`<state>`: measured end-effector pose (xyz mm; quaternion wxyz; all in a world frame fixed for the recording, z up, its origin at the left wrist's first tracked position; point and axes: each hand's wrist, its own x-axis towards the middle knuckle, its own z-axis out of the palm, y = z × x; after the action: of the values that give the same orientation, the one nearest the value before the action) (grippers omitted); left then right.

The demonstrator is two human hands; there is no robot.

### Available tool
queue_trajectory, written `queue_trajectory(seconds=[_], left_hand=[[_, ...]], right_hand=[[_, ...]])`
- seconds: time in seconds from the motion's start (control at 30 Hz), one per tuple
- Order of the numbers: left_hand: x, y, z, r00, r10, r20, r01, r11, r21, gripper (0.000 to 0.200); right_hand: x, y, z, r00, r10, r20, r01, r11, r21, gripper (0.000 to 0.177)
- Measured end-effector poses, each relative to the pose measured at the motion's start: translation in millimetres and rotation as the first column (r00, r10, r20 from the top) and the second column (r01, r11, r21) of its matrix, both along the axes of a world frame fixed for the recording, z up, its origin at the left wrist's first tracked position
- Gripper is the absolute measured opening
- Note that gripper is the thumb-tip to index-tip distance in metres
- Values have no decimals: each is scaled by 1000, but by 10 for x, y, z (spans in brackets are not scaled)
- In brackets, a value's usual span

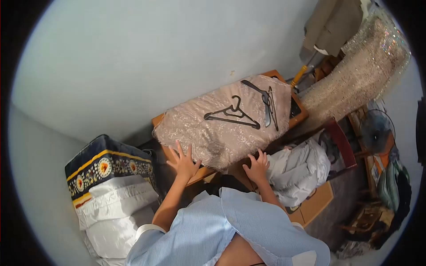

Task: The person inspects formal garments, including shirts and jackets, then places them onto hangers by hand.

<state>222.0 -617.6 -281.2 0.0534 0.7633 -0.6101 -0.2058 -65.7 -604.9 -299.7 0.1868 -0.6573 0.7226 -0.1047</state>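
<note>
A beige patterned cloth (195, 119) covers most of a wooden table (302, 116) against the wall. My left hand (185, 164) has its fingers spread at the cloth's front left edge. At the front right edge, my right hand (257, 166) reaches up with fingers apart, its tips close to the hem. Neither hand holds anything. Lying on the cloth, a black clothes hanger (230, 116) is beyond both hands. To its right, more black hangers (267, 104) overlap one another.
A dark embroidered cloth (106, 166) and silvery fabric (120, 213) drape a block on the left. Grey fabric (299, 170) fills a box at right, above cardboard (317, 204). A sequinned gown (359, 73) hangs behind, near a fan (376, 131).
</note>
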Motion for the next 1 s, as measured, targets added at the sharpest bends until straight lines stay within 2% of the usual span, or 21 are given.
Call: queue_trajectory(seconds=[0.13, 0.23, 0.33, 0.4, 0.43, 0.5, 0.53, 0.6, 0.63, 0.7, 0.73, 0.83, 0.9, 0.93, 1.0], left_hand=[[-407, -405, 1, 995, -18, -100, 17, 1000, -11, 82], [-722, -552, 37, 978, -58, -199, 66, 997, 34, 82], [-975, -617, -155, 966, -92, -243, 108, 993, 53, 84], [-1159, -681, -283, 967, -42, -251, 84, 983, 160, 84], [-1230, -712, -393, 975, -54, -215, 86, 986, 142, 85], [-1381, -788, -581, 968, -30, -249, 65, 988, 136, 86], [-1470, -877, -632, 980, -33, -197, 71, 979, 190, 87], [-1623, -1106, -743, 986, -24, -165, 65, 967, 246, 87], [-1683, -1196, -785, 980, -2, -198, 43, 978, 203, 85], [-1792, -1473, -753, 972, 99, -212, -18, 936, 352, 83], [-1805, -1543, -880, 968, 105, -226, -40, 961, 275, 80], [-1834, -1755, -1018, 969, 164, -185, -116, 962, 247, 77], [-1819, -1787, -1164, 972, 183, -144, -154, 969, 193, 73], [-1831, -1814, -1119, 961, 237, -147, -189, 941, 281, 73], [-1802, -1757, -1223, 971, 212, -106, -176, 944, 281, 73]], right_hand=[[-308, 85, -57, 979, -205, -18, 205, 971, 120, 51], [-469, -4, -193, 964, -266, -8, 263, 951, 163, 52], [-687, -262, -312, 970, -243, 22, 235, 954, 188, 55], [-874, -523, -357, 974, -222, 36, 212, 961, 176, 55], [-978, -682, -356, 976, -215, 40, 203, 961, 190, 53], [-1199, -1028, -368, 978, -202, 47, 189, 963, 192, 50], [-1300, -1216, -335, 979, -199, 47, 185, 960, 209, 49], [-1531, -1554, -425, 989, -147, 37, 138, 976, 171, 49], [-1632, -1722, -505, 990, -135, 34, 129, 982, 138, 48], [-1790, -2071, -609, 988, -145, 47, 134, 974, 185, 49], [-1841, -2244, -620, 987, -150, 61, 132, 964, 230, 50], [-1968, -2769, -1029, 988, -143, 63, 119, 950, 290, 58], [-1994, -3045, -1345, 984, -175, 38, 160, 956, 246, 60], [-1990, -3214, -1417, 989, -144, -21, 144, 958, 249, 65], [-1997, -3525, -1514, 985, -172, 25, 154, 928, 338, 69]])
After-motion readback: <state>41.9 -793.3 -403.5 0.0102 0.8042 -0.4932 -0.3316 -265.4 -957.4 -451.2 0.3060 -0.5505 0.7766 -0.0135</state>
